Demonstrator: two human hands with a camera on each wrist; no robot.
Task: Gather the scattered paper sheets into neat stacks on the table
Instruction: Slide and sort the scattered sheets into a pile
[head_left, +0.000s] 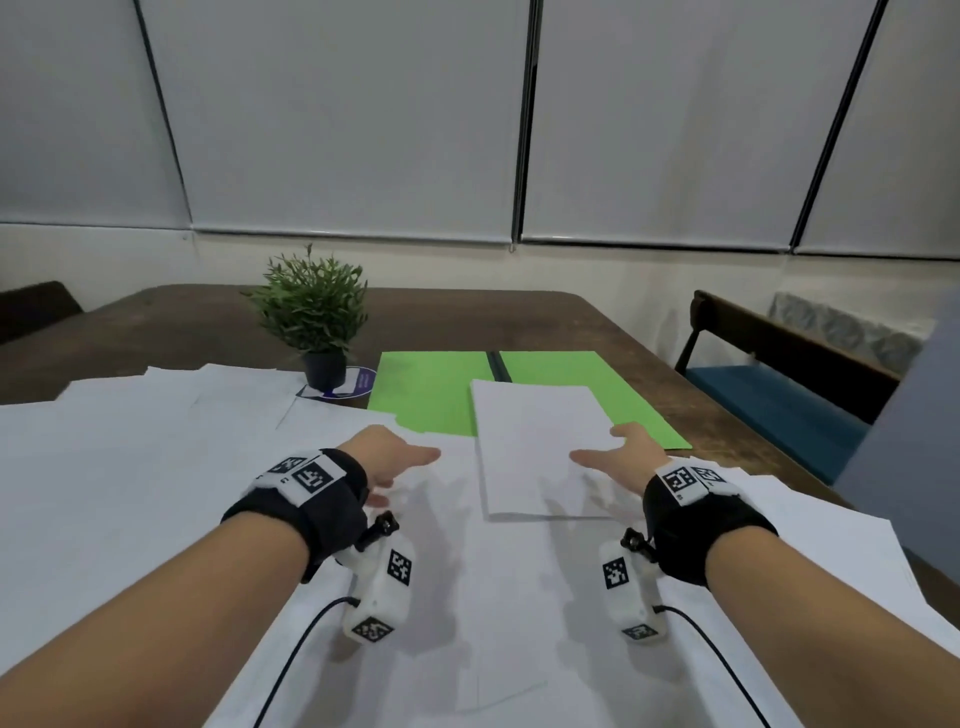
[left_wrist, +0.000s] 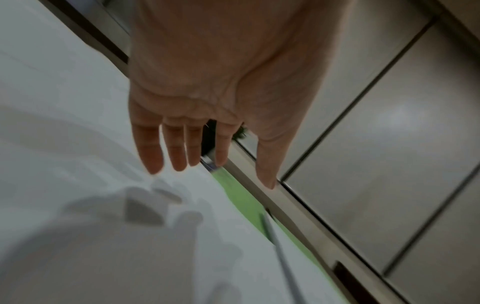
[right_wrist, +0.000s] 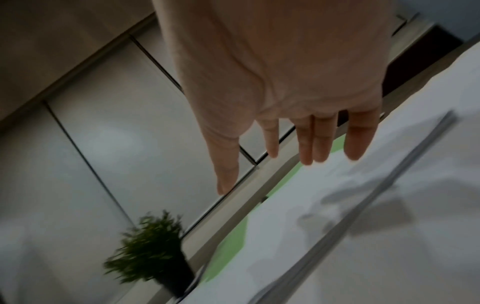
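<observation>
I had the left hand (head_left: 387, 460) and right hand (head_left: 621, 457) hovering, fingers straight and spread, holding nothing. Small paper stack (head_left: 540, 447) lay between them, centre tabletop, overlapping the green folder (head_left: 431, 389). Risk: squeezing unevenly could skew the sheets.

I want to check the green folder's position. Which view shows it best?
The head view: the green folder lies open, its near part under white sheets. Both wrist views catch only blurred green slivers.

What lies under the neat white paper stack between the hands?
The paper stack rests with its far part on the open green folder and its near part on loose white sheets. Whatever lies beneath its middle is covered.
</observation>
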